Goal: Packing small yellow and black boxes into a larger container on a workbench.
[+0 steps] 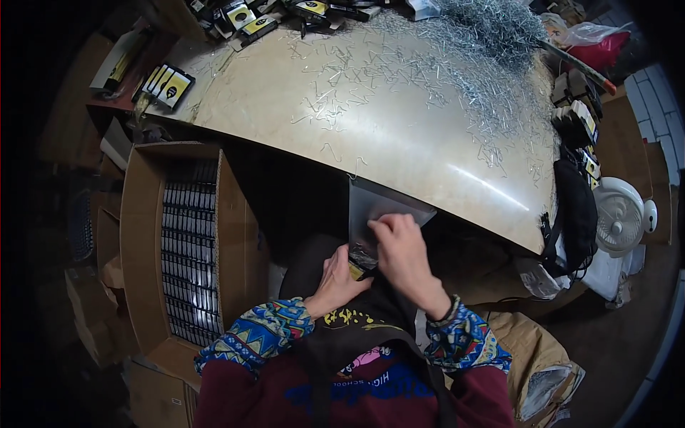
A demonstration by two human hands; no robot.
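Below the table's front edge slopes a grey metal chute (367, 203), with a small cluster of shiny metal hooks (364, 253) near its lower end. My left hand (337, 282) is closed around a small black and yellow box (356, 272) at that lower end, and most of the box is hidden by my fingers. My right hand (403, 250) is over the chute with its fingers curled together; anything in them is hidden. Loose bent wire hooks (342, 78) lie scattered across the tabletop (285, 121), a few at its front edge above the chute.
A big heap of hooks (492, 36) covers the table's far right. Black and yellow boxes (257, 27) lie at the far edge, more boxes (171, 85) at the left. An open carton (228, 235) packed with rows of boxes stands left. A white fan (619, 217) is at the right.
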